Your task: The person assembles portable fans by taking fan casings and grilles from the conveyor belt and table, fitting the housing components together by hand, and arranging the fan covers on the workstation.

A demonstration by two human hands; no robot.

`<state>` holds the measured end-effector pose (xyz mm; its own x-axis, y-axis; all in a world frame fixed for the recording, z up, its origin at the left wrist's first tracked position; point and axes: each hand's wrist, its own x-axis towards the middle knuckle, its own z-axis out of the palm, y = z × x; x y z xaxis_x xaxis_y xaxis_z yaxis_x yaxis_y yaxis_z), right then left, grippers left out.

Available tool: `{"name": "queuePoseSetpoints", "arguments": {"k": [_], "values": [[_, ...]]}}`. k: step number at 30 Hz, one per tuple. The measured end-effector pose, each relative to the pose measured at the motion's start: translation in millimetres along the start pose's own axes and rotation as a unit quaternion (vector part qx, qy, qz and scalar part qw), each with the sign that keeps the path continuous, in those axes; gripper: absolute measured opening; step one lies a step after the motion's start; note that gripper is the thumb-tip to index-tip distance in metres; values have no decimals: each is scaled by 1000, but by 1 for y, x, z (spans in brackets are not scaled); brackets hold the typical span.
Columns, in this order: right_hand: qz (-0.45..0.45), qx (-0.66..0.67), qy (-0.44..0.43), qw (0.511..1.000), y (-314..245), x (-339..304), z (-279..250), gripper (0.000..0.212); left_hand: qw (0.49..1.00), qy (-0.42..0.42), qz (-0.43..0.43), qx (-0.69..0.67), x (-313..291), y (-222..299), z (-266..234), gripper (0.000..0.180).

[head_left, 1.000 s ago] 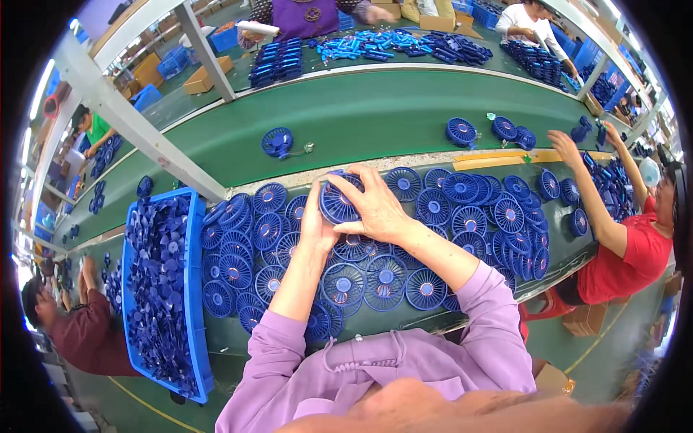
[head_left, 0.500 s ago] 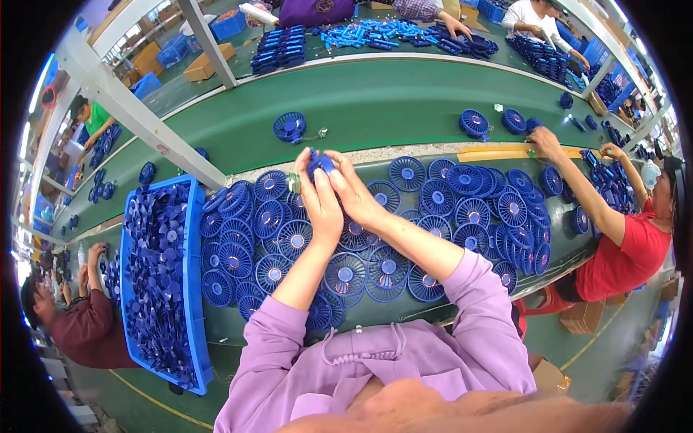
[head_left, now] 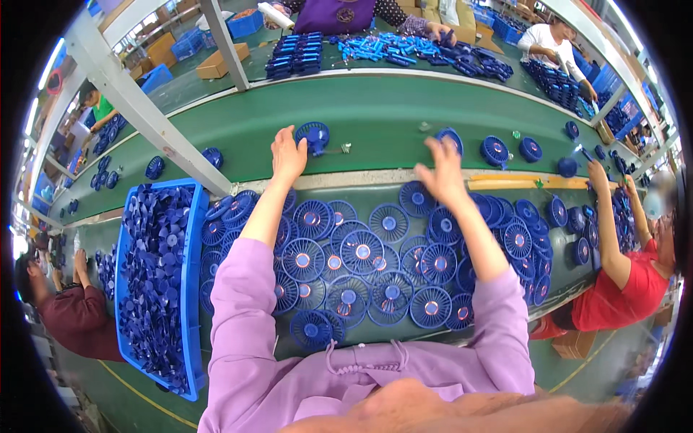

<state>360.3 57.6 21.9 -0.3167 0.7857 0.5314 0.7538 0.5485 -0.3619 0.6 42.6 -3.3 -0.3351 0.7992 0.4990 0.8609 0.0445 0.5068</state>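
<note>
My left hand point(head_left: 289, 156) reaches over the near edge of the green belt point(head_left: 375, 108). Its fingers are stretched out beside a dark blue fan head point(head_left: 315, 134) with a short wire; whether they touch it is unclear. My right hand point(head_left: 442, 172), smeared by motion, has its fingers apart just below another blue fan head point(head_left: 452, 137), which is blurred too. Between my forearms, round blue fan grilles point(head_left: 362, 249) with spoked rings lie in overlapping layers on the worktable.
A blue crate point(head_left: 196, 289) heaped with blue fan blades point(head_left: 155, 281) stands at the left. A white post point(head_left: 151, 108) rises behind it. More fan heads point(head_left: 494, 150) rest on the belt at right. Co-workers sit at right, left and across, with blue handles point(head_left: 390, 49) on the far bench.
My hands were together around a blue part; they have separated, left hand to the left, right hand to the right. A fan head now shows beside my right hand. The view has shifted slightly.
</note>
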Motion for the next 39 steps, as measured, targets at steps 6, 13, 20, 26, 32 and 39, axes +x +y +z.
{"name": "queuePoseSetpoints", "arguments": {"k": [6,13,20,26,32,39], "values": [[-183,182,-304,917,-102,-66,-28,86,963,-148,170,145,25,34,35,51],[-200,122,-343,910,-125,-93,-15,90,954,-171,179,171,33,25,37,20],[-182,214,-328,902,-119,-82,-17,89,993,-40,69,-88,7,12,-15,16],[-134,252,-109,952,-144,-39,-42,88,931,29,-60,-358,-52,51,-42,29],[-152,188,-41,970,-161,-42,-32,86,608,-95,-206,-761,-123,113,-69,48],[-251,162,-73,952,-160,-59,-31,84,518,-124,-287,-796,-169,125,-95,49]]}}
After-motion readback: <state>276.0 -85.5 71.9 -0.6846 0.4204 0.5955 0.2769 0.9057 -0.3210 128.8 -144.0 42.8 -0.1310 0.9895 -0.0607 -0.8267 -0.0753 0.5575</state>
